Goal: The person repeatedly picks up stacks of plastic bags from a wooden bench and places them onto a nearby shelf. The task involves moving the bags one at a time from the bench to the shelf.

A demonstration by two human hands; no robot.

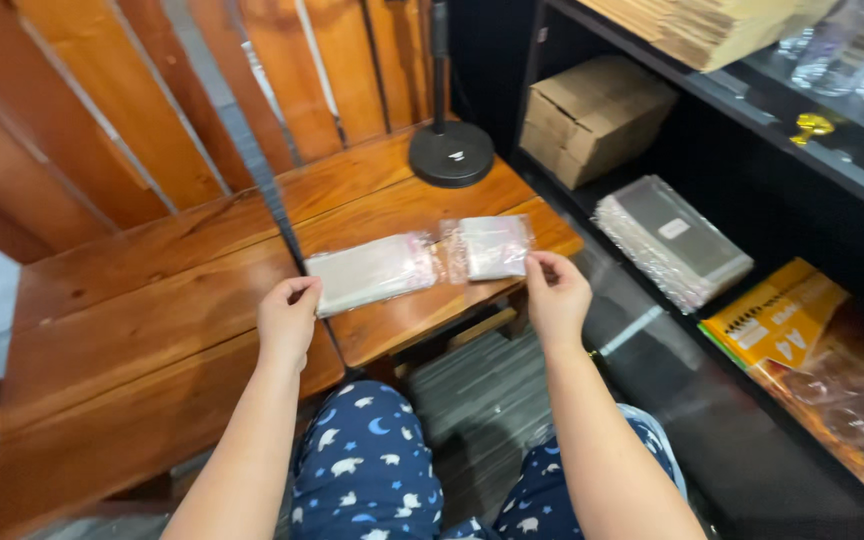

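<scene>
While both hands worked at the near edge of the wooden table point(152, 300), the left hand point(287, 318) pinched the end of a clear plastic bag point(372, 272) lying flat on the boards, and the right hand point(555, 295) gripped the corner of a second clear bag point(492, 247) just beside it. Both bags looked thin, light, limp and slippery, best taken by an edge between fingertips. A round black stand base point(451, 153) sat well behind them on the glossy planks.

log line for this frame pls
left hand: pinching long clear bag | right hand: pinching small clear bag | both bags flat on wooden table
</scene>
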